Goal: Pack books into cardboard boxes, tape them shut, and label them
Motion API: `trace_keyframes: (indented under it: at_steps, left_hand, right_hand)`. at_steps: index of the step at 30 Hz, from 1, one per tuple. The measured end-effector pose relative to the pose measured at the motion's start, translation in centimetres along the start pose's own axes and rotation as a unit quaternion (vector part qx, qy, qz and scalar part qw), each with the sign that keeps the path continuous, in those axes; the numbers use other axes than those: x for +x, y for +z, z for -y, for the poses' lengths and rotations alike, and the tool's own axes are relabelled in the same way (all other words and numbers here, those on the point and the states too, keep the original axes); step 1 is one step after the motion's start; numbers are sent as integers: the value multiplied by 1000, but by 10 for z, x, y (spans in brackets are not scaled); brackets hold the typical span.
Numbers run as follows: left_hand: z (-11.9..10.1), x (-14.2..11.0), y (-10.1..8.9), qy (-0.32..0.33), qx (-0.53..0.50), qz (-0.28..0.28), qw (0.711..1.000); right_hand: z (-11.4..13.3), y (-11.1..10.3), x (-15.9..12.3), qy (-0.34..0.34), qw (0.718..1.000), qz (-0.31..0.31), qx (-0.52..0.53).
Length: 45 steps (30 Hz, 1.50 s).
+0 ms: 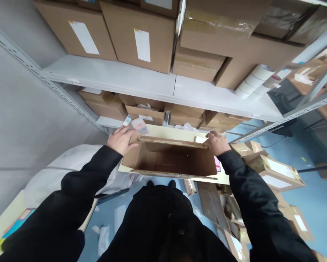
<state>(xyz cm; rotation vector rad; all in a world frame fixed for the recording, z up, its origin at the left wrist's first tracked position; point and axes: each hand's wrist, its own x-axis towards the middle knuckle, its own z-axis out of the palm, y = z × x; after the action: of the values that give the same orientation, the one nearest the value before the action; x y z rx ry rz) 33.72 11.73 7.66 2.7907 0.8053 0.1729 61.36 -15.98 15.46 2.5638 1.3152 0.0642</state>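
Note:
An open cardboard box (166, 158) with its flaps up stands on a pale yellow tabletop (223, 178) in front of me. Its inside looks bare brown. At the far left corner, my left hand (122, 140) grips the box, thumb apart from the fingers around a flap. My right hand (217, 142) grips the far right corner, its fingers curled over the flap edge. Past the left hand lies a printed plastic piece (139, 125), blurred. A pink-edged card (217, 163) shows beside the box's right end.
A metal shelf (111, 74) ahead carries several closed cartons (152, 43) and stacked white rolls (254, 80). Loose boxes (278, 171) pile up at right. A white sack (76, 160) lies left, and paper scraps (103, 238) litter the blue floor.

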Motion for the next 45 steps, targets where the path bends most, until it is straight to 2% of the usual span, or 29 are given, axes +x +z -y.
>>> trace_keyframes:
  at_steps: [3, 4, 6, 7, 9, 12, 14, 17, 20, 22, 25, 28, 31, 34, 37, 41, 43, 45]
  left_hand:
    - [-15, -24, -9, 32, 71, -33, 996]
    - [-20, -30, -9, 46, 81, -35, 995]
    - [-25, -37, -5, 64, 79, -31, 994]
    - [-26, -39, -2, 65, 73, -28, 995]
    - [-23, -42, 6, 54, 59, -31, 996]
    - [-17, -49, 14, 37, 33, -32, 998]
    - [-15, -58, 16, 26, 5, -13, 1000]
    - [-20, -72, 22, -6, -25, 64, 998]
    - [-27, -80, 36, -19, -30, 144, 989]
    - [-30, -80, 50, -20, -25, 165, 986]
    - [-32, -76, 67, -33, -22, 161, 986]
    - [-35, -69, 79, -44, -41, 151, 987]
    - [-36, -59, 87, -51, -78, 137, 986]
    - [-33, -48, 98, -45, -126, 120, 984]
    - [-28, -41, 108, -38, -184, 110, 976]
    - [-30, -41, 113, -69, -219, 96, 969]
    - [-36, -41, 113, -79, -224, 92, 967]
    - [-44, -40, 112, -84, -229, 93, 965]
  right_hand:
    - [33, -35, -28, -101, 993, -37, -54]
    - [50, -45, -38, -137, 989, -26, -54]
    - [86, -56, -53, -225, 973, 48, -36]
    - [103, -56, -58, -260, 961, 93, -23]
    - [129, -48, -58, -279, 947, 162, -15]
    - [142, -27, -42, -232, 953, 193, -21]
    - [134, -17, -28, -206, 956, 207, -13]
    - [115, -9, -12, -201, 943, 263, 36]
    - [100, 0, -1, -192, 936, 290, 62]
    - [89, 8, 5, -174, 941, 284, 60]
    - [61, 23, 9, -140, 953, 257, 82]
    - [21, 42, 1, -101, 969, 199, 106]
    - [-9, 68, -11, -100, 973, 166, 122]
    - [-20, 96, -10, -121, 960, 129, 216]
    - [-19, 115, 6, -84, 943, 85, 311]
    - [-21, 116, 24, -83, 941, 85, 316]
    - [-24, 103, 26, -87, 953, 112, 268]
    - [-24, 83, 24, -62, 970, 138, 191]
